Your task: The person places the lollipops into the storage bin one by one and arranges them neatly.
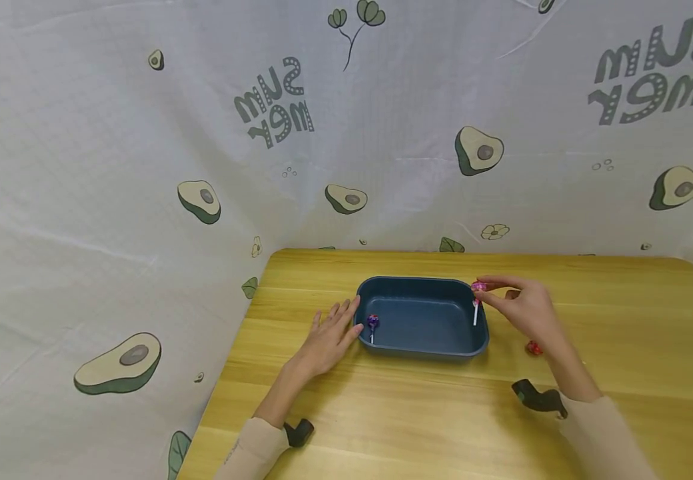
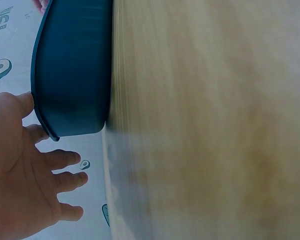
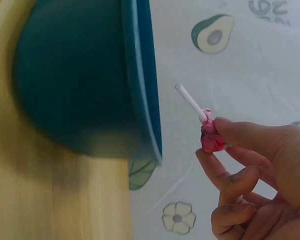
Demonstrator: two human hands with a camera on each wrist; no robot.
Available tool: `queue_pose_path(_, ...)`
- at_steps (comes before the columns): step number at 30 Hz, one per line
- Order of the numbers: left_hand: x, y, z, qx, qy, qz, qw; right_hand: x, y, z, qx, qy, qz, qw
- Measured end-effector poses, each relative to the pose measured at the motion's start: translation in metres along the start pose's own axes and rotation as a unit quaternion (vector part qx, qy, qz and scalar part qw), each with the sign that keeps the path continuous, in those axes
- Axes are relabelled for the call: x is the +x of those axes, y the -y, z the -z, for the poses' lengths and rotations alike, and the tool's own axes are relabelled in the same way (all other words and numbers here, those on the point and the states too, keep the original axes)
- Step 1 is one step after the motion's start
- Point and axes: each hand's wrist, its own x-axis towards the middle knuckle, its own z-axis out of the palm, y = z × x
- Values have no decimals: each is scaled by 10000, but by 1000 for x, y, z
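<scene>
A dark blue rectangular tub (image 1: 424,352) stands on the wooden table. Inside it, at the left end, lies a purple-wrapped lollipop (image 1: 373,321) with a white stick. My right hand (image 1: 523,307) pinches a pink-wrapped lollipop (image 3: 213,141) by its head between thumb and fingers, over the tub's right rim, stick pointing down in the head view. My left hand (image 1: 326,341) is at the tub's left end, fingers spread and fairly straight. In the left wrist view its thumb and index fingertips touch the tub's rim (image 2: 36,107).
A red-wrapped lollipop (image 1: 534,347) lies on the table right of the tub, partly hidden by the right wrist. Behind the wooden table (image 1: 394,413) hangs a white cloth (image 1: 406,100) printed with avocados. Dark wrist camera mounts (image 1: 535,397) jut out from both sleeves.
</scene>
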Motion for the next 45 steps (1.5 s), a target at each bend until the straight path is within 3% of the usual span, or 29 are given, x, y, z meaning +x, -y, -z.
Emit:
queue_pose_path(9, 0, 1, -1, 59, -8, 20, 10000, 12, 24, -42, 184, 181, 448, 9987)
queue_pose_path(23, 2, -2, -4, 50, -42, 22, 10000, 14, 56, -113, 8, 1117, 176, 9936)
queue_pose_path(37, 2, -2, -5, 67, -18, 88, 9999, 15, 66, -139, -250, 1615, -96, 9865)
queue_pose_path(45, 2, -2, -6, 53, -30, 115, 9999, 16, 67, -145, -388, 1602, -149, 9862)
